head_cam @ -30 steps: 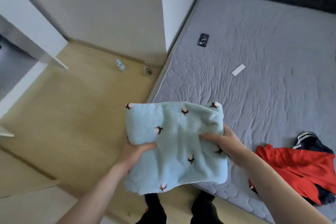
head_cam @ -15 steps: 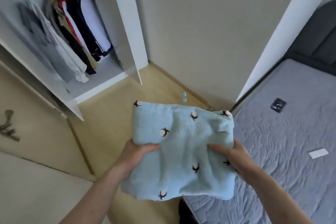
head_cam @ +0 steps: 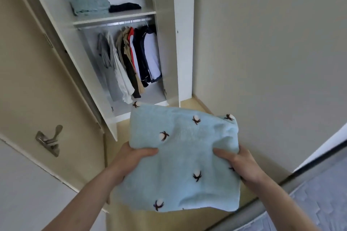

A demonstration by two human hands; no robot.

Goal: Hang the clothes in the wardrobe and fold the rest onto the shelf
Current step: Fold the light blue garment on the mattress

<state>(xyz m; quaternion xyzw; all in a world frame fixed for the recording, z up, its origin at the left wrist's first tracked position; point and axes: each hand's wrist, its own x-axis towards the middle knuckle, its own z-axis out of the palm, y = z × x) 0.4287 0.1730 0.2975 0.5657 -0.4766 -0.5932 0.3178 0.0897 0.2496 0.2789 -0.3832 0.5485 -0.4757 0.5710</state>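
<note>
Item: folded light-blue towel [head_cam: 185, 157], being carried at 6 o'clock. Left hand [head_cam: 131, 157] and right hand [head_cam: 238, 161] are each gripping a side edge. Shelf [head_cam: 114, 17] at 11 o'clock; advisably keeping folds level, sliding it beside the folded stack [head_cam: 90, 4].

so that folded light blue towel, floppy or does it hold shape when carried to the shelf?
Probably floppy: the light blue towel sags between the left hand and right hand and bunches at both grips. Likely light for its size, since thumbs on top seem enough to hold it. Its fluffy pile looks grippy, not slippery.
</note>
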